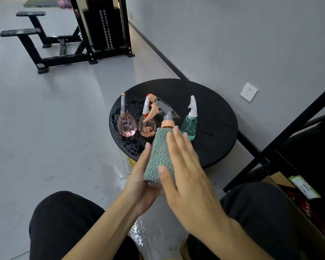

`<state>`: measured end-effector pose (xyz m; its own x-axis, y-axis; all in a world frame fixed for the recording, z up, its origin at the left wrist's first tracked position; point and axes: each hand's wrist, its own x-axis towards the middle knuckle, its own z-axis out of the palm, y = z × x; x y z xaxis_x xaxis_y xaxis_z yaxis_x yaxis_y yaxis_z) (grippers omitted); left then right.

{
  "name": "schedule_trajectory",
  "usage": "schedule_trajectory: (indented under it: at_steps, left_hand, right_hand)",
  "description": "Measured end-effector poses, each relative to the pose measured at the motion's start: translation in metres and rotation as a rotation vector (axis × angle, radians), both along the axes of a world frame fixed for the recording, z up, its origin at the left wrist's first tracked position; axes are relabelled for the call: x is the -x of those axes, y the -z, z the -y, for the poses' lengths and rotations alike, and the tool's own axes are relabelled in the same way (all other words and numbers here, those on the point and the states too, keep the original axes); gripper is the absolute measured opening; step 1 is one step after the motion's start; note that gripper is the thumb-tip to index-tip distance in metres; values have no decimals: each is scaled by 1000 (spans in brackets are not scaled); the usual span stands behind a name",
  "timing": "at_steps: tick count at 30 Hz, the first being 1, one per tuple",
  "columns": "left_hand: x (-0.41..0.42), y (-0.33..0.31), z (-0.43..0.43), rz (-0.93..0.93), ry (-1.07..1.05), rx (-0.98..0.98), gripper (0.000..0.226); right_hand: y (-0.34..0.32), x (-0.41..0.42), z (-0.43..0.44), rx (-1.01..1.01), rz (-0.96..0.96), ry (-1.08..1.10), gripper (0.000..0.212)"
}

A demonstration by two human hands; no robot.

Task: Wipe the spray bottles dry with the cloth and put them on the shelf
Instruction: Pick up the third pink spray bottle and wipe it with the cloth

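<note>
Left hand [141, 186]: cups base of held spray bottle [168, 125], thumb up its side, other fingers hidden
Right hand [186, 177]: fingers straight, slightly apart, flat on green cloth [158, 154] wrapping that bottle
Round black table [223, 147], wet: pink bottle [127, 126], orange-trigger bottle [147, 129], teal bottle [189, 126], all upright
Black shelf [289, 132]: at right

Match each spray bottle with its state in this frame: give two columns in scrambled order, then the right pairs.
1. teal bottle
2. leftmost pink bottle
3. grey-triggered bottle

A. wrapped in the green cloth
B. white trigger head, rightmost on the round table
C. slim clear nozzle, standing among water drops

Pairs: 1-B; 2-C; 3-A
</note>
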<state>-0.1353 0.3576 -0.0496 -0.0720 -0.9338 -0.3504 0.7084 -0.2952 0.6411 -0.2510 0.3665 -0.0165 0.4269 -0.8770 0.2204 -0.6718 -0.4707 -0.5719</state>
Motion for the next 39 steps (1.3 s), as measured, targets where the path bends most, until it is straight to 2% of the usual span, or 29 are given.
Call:
schedule_trajectory:
  at_steps: [5,9,13,20,30,35,39]
  left_hand:
    - [9,1,-4,60,41,-38,53]
    - [2,2,0,19,-10,-7,46]
    - [2,0,-1,-37,-37,-34,50]
    - [12,1,-6,93,46,-44,53]
    - [-1,3,2,18,-60,-40,48]
    - [12,-1,-4,73,6,-52,48]
    - [12,2,-6,54,-4,-44,48]
  right_hand:
    - [-12,-4,30,-46,5,59,73]
    - [-3,-4,5,40,-18,10,64]
    - [7,-3,-21,88,-49,21,69]
    - [-7,-1,36,-50,96,47,58]
    - [6,-2,-16,41,-33,-41,66]
    - [-3,-3,27,-55,131,38,60]
    - [-1,-4,25,-7,101,25,58]
